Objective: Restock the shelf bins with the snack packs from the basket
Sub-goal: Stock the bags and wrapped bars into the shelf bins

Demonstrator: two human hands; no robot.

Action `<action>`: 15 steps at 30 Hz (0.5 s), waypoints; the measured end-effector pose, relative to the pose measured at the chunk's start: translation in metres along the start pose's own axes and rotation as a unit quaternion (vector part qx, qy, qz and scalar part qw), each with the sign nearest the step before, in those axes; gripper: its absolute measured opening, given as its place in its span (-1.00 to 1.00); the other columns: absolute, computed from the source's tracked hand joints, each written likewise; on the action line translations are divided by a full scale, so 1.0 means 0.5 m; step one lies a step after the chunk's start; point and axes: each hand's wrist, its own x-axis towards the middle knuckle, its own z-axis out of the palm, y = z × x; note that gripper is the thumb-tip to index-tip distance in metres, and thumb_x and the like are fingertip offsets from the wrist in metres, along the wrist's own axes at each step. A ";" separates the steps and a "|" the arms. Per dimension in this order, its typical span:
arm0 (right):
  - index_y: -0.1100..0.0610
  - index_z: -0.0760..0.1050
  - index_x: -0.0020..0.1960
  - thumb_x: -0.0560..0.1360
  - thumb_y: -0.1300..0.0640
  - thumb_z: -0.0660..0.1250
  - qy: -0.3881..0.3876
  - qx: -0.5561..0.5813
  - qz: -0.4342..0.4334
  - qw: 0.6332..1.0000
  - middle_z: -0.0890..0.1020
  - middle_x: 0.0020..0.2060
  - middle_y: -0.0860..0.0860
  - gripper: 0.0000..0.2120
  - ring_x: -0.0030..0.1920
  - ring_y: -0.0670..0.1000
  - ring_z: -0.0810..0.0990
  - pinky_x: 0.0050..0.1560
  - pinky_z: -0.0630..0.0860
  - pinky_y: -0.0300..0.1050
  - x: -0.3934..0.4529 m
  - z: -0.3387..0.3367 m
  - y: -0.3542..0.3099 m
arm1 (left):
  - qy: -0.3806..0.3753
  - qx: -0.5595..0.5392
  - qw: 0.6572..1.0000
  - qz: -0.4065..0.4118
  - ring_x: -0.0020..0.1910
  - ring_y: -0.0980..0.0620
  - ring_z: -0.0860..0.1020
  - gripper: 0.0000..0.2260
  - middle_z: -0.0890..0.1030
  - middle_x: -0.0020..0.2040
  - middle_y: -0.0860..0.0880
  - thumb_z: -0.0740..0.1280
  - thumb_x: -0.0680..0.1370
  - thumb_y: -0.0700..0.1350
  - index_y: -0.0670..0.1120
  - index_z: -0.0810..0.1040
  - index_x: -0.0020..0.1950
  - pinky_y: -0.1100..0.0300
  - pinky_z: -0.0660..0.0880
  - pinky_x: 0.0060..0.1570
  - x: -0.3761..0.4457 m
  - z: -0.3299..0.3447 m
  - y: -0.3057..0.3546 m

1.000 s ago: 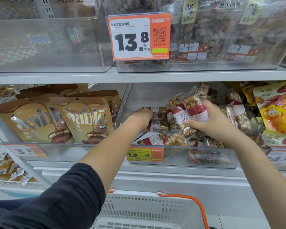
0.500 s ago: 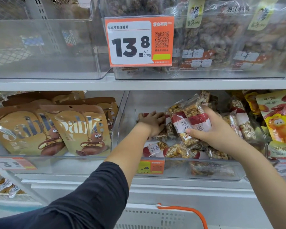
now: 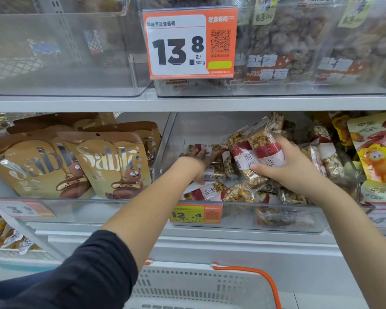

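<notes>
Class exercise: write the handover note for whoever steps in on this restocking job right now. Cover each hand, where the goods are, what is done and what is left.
Left hand: open, fingers flat on the packs lying at the back left of the clear bin.
Right hand: grip closed round two nut bar packs, held upright over the bin's middle, not yet set down.
Done: loose packs already lie in the bin.
Left: place the two held packs, then check the white basket below; its contents are out of view.
</notes>
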 end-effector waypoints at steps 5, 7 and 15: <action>-0.07 0.23 0.44 0.41 -0.02 0.47 0.001 0.012 0.003 1.000 0.44 0.12 -0.22 -0.31 0.11 -0.15 0.40 0.09 0.30 -0.20 -0.006 0.001 -0.001 | 0.033 -0.025 0.999 -0.034 0.53 -0.10 -0.23 -0.23 -0.23 0.55 -0.09 0.25 0.59 -0.18 0.07 -0.29 0.53 -0.13 -0.02 0.46 0.000 0.008 -0.004; -0.07 0.23 0.44 0.41 0.00 0.47 -0.001 0.016 0.003 1.000 0.43 0.10 -0.23 -0.31 0.10 -0.14 0.41 0.08 0.29 -0.20 -0.007 0.000 -0.003 | 0.017 -0.027 0.999 -0.032 0.52 -0.10 -0.25 -0.25 -0.26 0.55 -0.09 0.23 0.61 0.00 0.04 -0.31 0.53 -0.12 -0.09 0.47 -0.018 0.006 0.000; -0.06 0.21 0.46 0.41 -0.02 0.46 -0.001 0.007 0.004 1.000 0.40 0.12 -0.22 -0.29 0.12 -0.14 0.37 0.11 0.29 -0.18 -0.005 0.002 -0.007 | -0.038 -0.103 0.989 0.097 0.16 -0.08 0.50 -0.54 0.48 0.26 -0.09 0.35 0.53 -0.11 -0.17 0.35 0.40 0.09 0.48 0.12 -0.129 0.001 0.015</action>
